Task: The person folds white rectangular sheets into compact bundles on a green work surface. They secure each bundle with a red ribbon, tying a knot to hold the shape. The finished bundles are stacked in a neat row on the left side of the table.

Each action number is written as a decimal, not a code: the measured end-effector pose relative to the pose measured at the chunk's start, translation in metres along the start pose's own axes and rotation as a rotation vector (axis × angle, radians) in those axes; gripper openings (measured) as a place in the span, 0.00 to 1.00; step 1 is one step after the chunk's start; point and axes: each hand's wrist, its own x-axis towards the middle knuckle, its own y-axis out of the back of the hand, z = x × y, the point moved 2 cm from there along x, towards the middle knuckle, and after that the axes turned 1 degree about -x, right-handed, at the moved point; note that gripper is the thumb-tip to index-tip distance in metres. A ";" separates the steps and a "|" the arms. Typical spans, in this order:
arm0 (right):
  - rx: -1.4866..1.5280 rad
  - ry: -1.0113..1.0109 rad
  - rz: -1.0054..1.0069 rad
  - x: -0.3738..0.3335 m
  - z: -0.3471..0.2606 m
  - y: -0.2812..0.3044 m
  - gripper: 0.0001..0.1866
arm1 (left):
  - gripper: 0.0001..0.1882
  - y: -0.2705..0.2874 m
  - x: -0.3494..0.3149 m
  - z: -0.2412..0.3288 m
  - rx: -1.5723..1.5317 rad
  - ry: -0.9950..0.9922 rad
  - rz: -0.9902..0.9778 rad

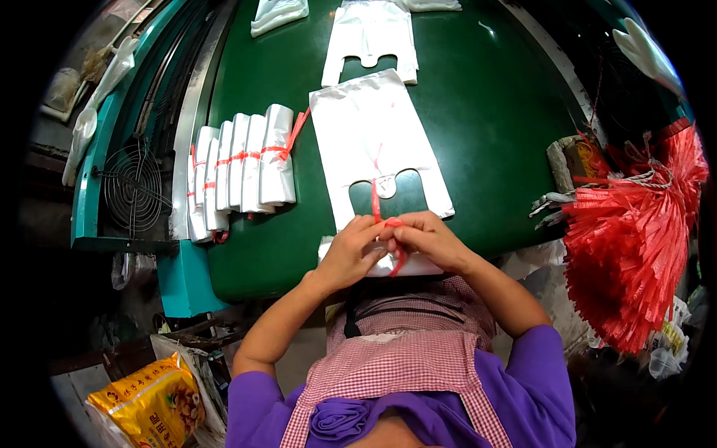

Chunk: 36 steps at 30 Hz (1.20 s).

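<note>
My left hand [349, 252] and my right hand [433, 240] meet at the near edge of the green table, both pinching a red plastic strip [376, 201]. The strip's tail hangs below my fingers, and its upper part runs over a white plastic carrier bag [366, 134] with cut-out handles, lying flat with its handles toward me. Another white plastic piece [418, 266] lies under my hands, partly hidden by them. Where the strip crosses between my fingertips, I cannot tell whether it is knotted. To the left lie several rolled white bag bundles [278, 160] bound with red strips.
The green table [493, 119] carries more white bags [370, 33] at its far side. A large bunch of red strips [627, 246] hangs at the right edge. Left of the table stand a teal metal frame [183, 280] and a round wire fan guard [137, 187]. A yellow sack [153, 407] sits lower left.
</note>
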 end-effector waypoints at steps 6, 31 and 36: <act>-1.261 0.612 0.126 -0.025 0.009 -0.030 0.13 | 0.07 0.001 -0.016 -0.024 -0.474 0.250 0.081; -1.364 0.734 -0.108 -0.038 -0.001 -0.055 0.14 | 0.07 0.060 -0.005 -0.044 0.007 0.348 0.153; -1.695 0.516 -0.282 -0.007 -0.002 -0.043 0.42 | 0.07 0.070 -0.029 -0.050 -0.240 0.316 0.282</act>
